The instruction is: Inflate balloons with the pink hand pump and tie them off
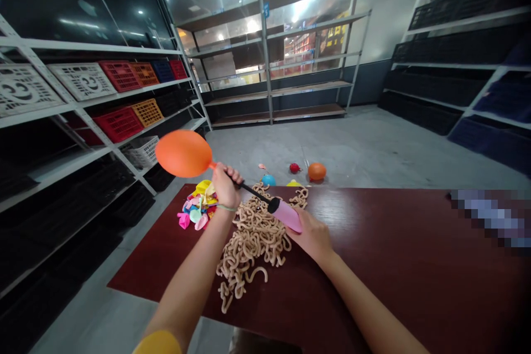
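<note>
My left hand [226,185] is closed around the neck of an orange balloon [183,153], partly inflated and sticking out to the left, held on the black nozzle of a hand pump. My right hand [312,235] grips the pink pump body [287,215]. Both hands hover over a dark red table [394,265]. Under them lies a pile of beige curly pieces [249,243]. A heap of flat coloured balloons [197,207] sits by my left wrist.
On the grey floor beyond the table lie an inflated orange balloon [317,171], a small red one [294,167] and a blue one [269,180]. Metal shelves with red, orange and white crates [120,121] line the left; dark shelving stands at the right.
</note>
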`<action>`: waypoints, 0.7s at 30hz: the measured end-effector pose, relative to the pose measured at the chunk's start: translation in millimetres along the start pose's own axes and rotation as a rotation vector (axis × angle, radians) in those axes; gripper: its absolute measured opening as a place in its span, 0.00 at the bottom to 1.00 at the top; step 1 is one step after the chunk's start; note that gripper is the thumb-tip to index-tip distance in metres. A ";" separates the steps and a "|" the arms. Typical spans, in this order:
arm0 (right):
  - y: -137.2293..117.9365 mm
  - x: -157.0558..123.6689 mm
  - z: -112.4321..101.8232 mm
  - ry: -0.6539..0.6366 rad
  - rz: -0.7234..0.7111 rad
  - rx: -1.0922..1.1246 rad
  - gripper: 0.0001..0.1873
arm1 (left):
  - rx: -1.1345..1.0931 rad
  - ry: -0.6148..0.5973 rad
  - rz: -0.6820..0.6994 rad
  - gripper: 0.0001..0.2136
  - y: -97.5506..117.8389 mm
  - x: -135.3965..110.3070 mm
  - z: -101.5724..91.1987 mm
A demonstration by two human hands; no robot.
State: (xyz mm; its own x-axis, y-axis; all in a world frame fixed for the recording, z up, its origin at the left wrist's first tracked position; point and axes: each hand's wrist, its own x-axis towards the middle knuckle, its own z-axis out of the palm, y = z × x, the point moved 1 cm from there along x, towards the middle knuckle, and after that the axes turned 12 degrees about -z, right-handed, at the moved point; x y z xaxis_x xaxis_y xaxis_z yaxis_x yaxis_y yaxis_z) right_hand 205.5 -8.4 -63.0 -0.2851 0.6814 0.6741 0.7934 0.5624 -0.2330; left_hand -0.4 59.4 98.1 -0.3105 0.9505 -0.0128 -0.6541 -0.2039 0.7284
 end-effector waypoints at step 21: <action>8.0 -3.5 2.9 0.017 0.054 -0.056 0.23 | 0.043 -0.039 -0.064 0.16 -40.2 -6.5 9.3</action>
State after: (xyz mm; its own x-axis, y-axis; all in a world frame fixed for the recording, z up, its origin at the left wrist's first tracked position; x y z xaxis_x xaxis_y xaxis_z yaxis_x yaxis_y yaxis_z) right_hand 211.3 -4.9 -69.3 -0.2322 0.7016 0.6737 0.8361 0.4978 -0.2303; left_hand 34.3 63.5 75.3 -0.2409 0.9699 -0.0343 -0.6412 -0.1325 0.7558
